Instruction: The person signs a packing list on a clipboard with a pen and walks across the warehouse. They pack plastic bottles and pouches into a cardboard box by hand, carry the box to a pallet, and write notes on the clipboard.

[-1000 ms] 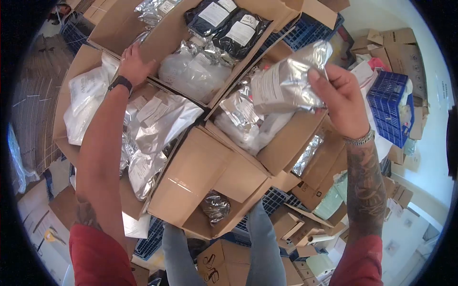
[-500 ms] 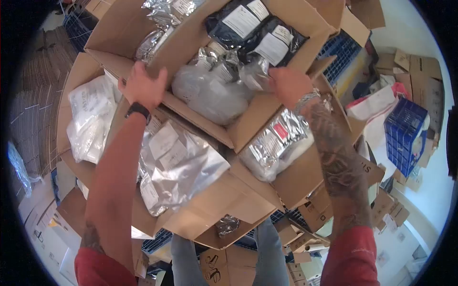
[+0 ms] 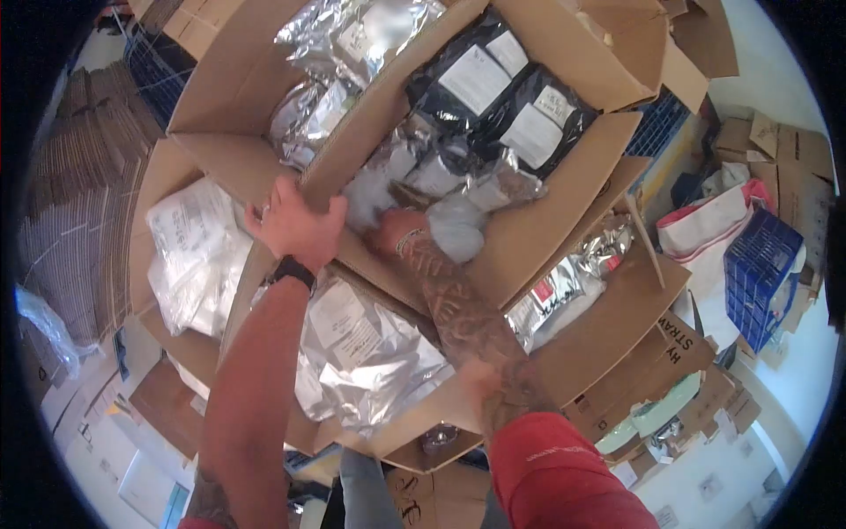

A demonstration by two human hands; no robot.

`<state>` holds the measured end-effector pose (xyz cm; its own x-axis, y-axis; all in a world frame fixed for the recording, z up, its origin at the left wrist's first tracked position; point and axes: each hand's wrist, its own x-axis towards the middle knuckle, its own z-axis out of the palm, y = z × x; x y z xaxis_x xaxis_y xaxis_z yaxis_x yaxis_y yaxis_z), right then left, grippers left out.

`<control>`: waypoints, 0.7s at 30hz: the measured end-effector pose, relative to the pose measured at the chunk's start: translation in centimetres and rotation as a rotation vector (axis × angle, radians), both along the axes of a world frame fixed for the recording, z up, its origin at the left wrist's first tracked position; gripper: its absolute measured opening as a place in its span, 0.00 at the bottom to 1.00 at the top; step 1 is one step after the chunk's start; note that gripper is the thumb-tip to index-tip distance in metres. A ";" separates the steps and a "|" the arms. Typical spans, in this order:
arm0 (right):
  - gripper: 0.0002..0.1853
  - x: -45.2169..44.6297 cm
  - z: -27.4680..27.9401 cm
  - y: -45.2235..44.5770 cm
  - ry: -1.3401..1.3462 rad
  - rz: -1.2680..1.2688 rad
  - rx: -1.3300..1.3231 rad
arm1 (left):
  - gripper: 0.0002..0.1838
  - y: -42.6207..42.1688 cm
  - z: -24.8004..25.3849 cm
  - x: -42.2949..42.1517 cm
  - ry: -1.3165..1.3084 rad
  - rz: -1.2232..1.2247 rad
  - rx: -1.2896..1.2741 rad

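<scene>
An open cardboard box (image 3: pixel 564 212) holds black bags (image 3: pixel 467 84) with white labels, small silvery pouches (image 3: pixel 507 183) and clear plastic bags (image 3: pixel 456 227). My left hand (image 3: pixel 295 227) rests at the box's near left edge, fingers spread, with nothing visible in it. Inside the near corner of the same box, my right hand (image 3: pixel 398 233) reaches down among the clear bags. Its fingertips are mostly hidden, so their grip does not show. Just below both hands lies a large silver bag (image 3: pixel 374 353) with a white label, in a neighbouring box.
Silver bags (image 3: pixel 352 40) fill a box at the upper left. Clear bags (image 3: pixel 198 256) lie in a left-hand box, and silver packs (image 3: pixel 564 295) in a right-hand one. Flattened cardboard (image 3: pixel 84 176) is stacked far left. A blue crate (image 3: pixel 762 278) stands far right.
My right hand has moved left and down from the pouches to the box's near corner. The clear bags there have shifted. My left hand stays by the box edge, and the view has shifted.
</scene>
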<state>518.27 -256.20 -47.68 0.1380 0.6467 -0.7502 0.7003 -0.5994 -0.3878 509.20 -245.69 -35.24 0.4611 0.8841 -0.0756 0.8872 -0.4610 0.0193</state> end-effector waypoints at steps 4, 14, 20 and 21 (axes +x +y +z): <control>0.28 -0.5 3.6 -2.4 0.195 -0.074 0.082 | 0.30 0.0 0.7 0.8 0.044 0.019 -0.072; 0.20 5.7 -1.3 3.2 0.051 -0.179 0.037 | 0.31 0.1 0.0 0.0 -0.021 0.004 -0.032; 0.25 8.1 -10.3 5.6 -0.266 -0.459 0.478 | 0.31 0.2 -0.7 -0.1 -0.047 -0.019 0.011; 0.26 7.7 -11.5 5.6 -0.217 -0.536 0.440 | 0.31 0.2 -0.6 -0.2 -0.056 -0.005 -0.014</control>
